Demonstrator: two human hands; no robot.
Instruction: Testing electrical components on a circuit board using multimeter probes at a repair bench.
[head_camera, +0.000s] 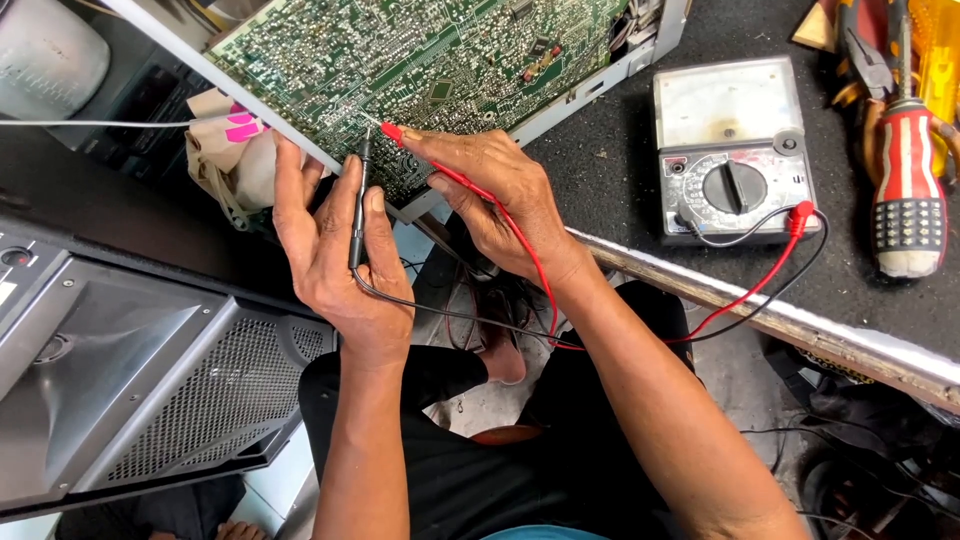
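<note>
Black probe (358, 205) pinched in left hand (335, 250), red probe (455, 170) in right hand (500, 200); light, stiff, gripped mid-shaft, tips on fragile circuit board (420, 60).

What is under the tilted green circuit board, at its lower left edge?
A crumpled beige cloth with pink marks shows under the green circuit board. The left hand and the board cover whatever lies further beneath.

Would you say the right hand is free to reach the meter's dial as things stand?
Probably not at once: the right hand holds the red probe on the board; the path to the dial looks open.
</note>
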